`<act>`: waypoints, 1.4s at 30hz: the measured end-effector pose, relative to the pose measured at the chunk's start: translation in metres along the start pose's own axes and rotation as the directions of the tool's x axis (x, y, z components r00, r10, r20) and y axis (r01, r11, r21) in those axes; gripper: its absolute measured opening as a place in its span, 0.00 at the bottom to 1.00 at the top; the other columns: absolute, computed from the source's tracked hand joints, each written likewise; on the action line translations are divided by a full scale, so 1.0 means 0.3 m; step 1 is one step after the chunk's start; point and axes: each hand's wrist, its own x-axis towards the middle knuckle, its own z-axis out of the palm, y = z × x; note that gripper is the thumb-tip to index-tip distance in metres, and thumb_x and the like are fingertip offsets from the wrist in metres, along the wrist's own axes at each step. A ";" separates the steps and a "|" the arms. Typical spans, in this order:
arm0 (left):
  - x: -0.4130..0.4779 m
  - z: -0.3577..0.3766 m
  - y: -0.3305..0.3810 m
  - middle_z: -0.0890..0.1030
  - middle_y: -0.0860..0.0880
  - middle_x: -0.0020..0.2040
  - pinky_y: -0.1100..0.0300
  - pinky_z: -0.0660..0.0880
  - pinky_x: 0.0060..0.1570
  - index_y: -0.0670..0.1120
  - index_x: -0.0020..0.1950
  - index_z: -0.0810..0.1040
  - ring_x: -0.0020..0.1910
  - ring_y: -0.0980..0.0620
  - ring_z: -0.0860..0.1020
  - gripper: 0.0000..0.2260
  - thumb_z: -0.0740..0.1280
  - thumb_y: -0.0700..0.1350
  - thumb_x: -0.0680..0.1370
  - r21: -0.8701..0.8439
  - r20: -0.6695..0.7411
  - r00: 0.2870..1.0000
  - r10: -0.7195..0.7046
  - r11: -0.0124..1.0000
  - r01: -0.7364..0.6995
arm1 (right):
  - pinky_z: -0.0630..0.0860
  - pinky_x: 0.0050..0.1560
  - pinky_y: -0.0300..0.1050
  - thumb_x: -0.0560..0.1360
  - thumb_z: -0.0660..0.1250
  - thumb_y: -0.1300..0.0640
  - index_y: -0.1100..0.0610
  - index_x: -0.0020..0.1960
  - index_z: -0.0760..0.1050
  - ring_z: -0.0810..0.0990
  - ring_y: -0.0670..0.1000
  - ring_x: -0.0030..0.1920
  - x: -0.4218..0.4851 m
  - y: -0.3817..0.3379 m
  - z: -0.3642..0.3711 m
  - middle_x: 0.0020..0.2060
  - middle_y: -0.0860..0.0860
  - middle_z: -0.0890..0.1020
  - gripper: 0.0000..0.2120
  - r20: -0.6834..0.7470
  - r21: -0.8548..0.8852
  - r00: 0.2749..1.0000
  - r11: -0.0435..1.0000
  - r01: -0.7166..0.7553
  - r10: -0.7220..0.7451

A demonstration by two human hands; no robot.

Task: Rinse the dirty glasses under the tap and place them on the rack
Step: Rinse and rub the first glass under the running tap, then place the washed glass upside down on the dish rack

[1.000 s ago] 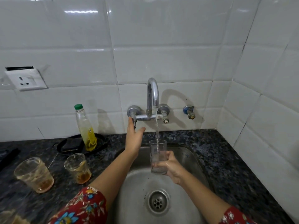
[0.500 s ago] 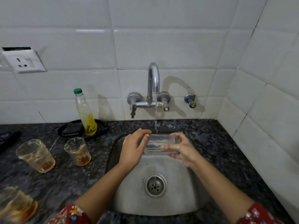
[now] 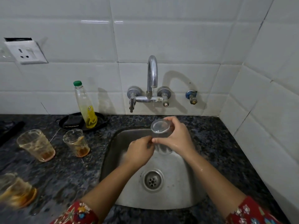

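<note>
Over the steel sink (image 3: 191,188), both hands now grip the clear rinsed glass (image 3: 161,136) turned upside down, so draining follows.

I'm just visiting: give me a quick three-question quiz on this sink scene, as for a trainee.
1. True or false: the glass stands upright on the counter.
2. How many dirty glasses show on the counter? A) one B) three C) five
3. Fill in: the bottle has a ____ cap.

Key:
1. False: the right hand and left hand hold it over the sink, base up.
2. B
3. green
</note>
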 end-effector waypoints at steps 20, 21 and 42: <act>-0.102 -0.972 -0.493 0.84 0.50 0.52 0.58 0.75 0.52 0.48 0.57 0.78 0.50 0.51 0.81 0.08 0.64 0.41 0.80 -0.732 -0.241 0.934 -0.262 0.681 0.002 | 0.81 0.47 0.52 0.72 0.70 0.46 0.59 0.54 0.76 0.79 0.58 0.56 0.114 -0.653 0.631 0.52 0.57 0.80 0.19 0.526 0.842 0.777 -0.085 -0.533 0.345; -0.125 -1.045 -0.567 0.84 0.50 0.52 0.57 0.74 0.54 0.48 0.57 0.78 0.50 0.51 0.81 0.08 0.64 0.41 0.80 -0.724 -0.257 0.925 -0.279 0.689 0.007 | 0.82 0.44 0.51 0.71 0.71 0.44 0.61 0.57 0.76 0.79 0.58 0.56 0.133 -0.710 0.718 0.56 0.58 0.80 0.24 0.574 0.815 0.751 -0.141 -0.561 0.328; -0.370 -1.441 -1.744 0.83 0.50 0.52 0.56 0.71 0.57 0.49 0.54 0.79 0.51 0.53 0.81 0.06 0.64 0.44 0.80 -0.869 -0.245 0.599 -0.763 0.446 0.213 | 0.77 0.56 0.55 0.69 0.76 0.55 0.56 0.65 0.60 0.78 0.54 0.45 0.516 -1.229 2.223 0.54 0.57 0.76 0.33 0.374 0.576 0.868 0.652 -0.493 0.326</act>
